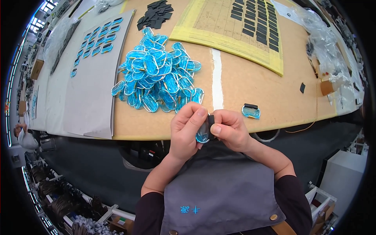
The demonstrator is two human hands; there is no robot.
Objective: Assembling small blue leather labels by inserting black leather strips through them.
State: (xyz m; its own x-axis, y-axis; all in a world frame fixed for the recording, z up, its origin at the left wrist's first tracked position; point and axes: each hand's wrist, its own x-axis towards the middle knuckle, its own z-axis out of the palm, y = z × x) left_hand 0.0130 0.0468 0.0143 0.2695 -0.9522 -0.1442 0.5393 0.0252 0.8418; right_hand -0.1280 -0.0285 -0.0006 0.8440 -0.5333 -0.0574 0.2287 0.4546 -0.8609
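Observation:
Close to the table's front edge, my left hand (185,128) is closed on a blue oval ring (202,137) with a shiny metal-looking rim. My right hand (232,131) pinches a black strip (211,123) that lies along the ring's right side. Fingers cover much of both pieces, so I cannot tell how firmly the strip sits on the rim. Just beyond my hands rises a heap of similar blue oval rings (150,70). To the right of my right hand lies a single blue ring with a black strip (251,111) along its far edge.
A grey board (92,103) at the left carries rows of blue rings with black strips. Loose black strips (155,15) are piled at the back. A yellow-edged board (219,49) holds more strips in rows. Clear plastic (327,43) lies at the far right.

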